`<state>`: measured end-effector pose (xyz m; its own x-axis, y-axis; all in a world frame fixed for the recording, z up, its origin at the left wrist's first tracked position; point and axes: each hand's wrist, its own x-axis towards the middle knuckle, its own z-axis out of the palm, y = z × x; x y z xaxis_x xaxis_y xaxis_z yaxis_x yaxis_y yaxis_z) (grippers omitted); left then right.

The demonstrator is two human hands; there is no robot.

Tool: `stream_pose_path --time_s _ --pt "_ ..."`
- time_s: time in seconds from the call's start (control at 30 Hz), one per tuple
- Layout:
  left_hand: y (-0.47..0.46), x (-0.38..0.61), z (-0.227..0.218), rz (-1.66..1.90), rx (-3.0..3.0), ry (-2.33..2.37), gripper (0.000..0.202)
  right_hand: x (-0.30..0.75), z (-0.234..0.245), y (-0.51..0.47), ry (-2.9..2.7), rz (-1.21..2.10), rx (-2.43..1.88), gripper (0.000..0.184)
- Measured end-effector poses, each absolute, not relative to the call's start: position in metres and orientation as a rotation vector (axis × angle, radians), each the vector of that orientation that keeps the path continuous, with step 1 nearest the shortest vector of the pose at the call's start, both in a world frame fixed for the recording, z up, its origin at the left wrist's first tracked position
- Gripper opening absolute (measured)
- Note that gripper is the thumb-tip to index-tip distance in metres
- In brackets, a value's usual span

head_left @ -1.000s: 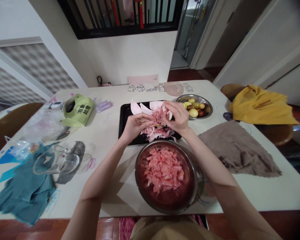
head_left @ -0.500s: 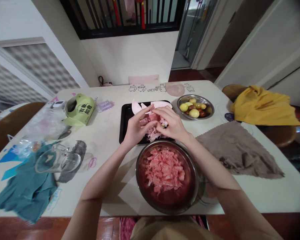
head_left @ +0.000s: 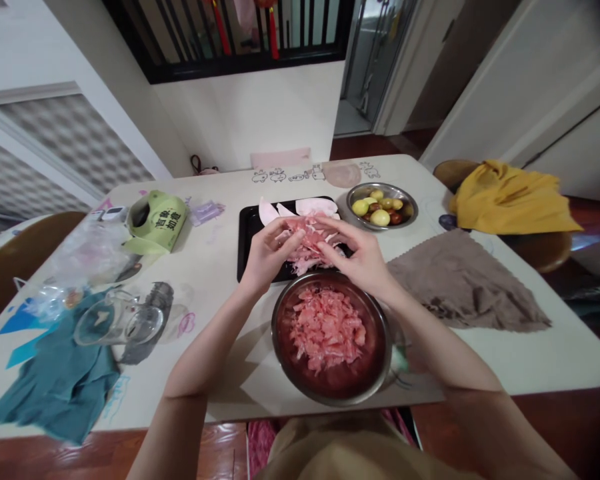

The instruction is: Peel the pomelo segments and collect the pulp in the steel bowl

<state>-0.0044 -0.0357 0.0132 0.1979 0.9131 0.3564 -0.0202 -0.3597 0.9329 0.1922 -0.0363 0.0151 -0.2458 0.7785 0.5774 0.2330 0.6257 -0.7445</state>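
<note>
Both hands meet over a black tray [head_left: 246, 235] heaped with pink fruit peel and membrane [head_left: 305, 259]. My left hand [head_left: 266, 253] and my right hand [head_left: 356, 255] pinch a piece of pink fruit [head_left: 305, 235] between their fingertips. Just in front of the tray stands a steel bowl [head_left: 380, 360] filled with torn pink fruit flesh [head_left: 325, 328]. White rind slices [head_left: 270, 211] lie at the tray's far edge.
A small steel bowl of green and red fruits [head_left: 381, 207] sits behind the tray to the right. A brown cloth [head_left: 460, 283] lies right; a glass jug [head_left: 117, 322] on a teal cloth [head_left: 60, 377] lies left, beside plastic bags [head_left: 87, 257] and a green pouch [head_left: 157, 220]. A yellow cloth [head_left: 510, 197] drapes a chair.
Both hands have drawn nearer to me over the tray, toward the big bowl's far rim, still working the same pink piece. My view has tilted slightly.
</note>
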Motion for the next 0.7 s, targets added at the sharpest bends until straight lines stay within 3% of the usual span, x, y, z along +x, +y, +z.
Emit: stream_pose_path --time_s 0.13,0.33,0.7 --pt "-0.047 0.002 0.017 1.219 1.34 0.821 0.036 0.205 0.019 -0.061 -1.687 0.841 -0.872 0.028" --pt "-0.069 0.01 0.022 1.166 1.271 0.783 0.042 0.211 0.029 -0.098 -1.722 0.687 -0.893 0.021" --pt "-0.084 0.013 0.015 1.39 1.657 0.862 0.027 0.2 0.017 -0.111 -1.735 0.208 -0.875 0.011"
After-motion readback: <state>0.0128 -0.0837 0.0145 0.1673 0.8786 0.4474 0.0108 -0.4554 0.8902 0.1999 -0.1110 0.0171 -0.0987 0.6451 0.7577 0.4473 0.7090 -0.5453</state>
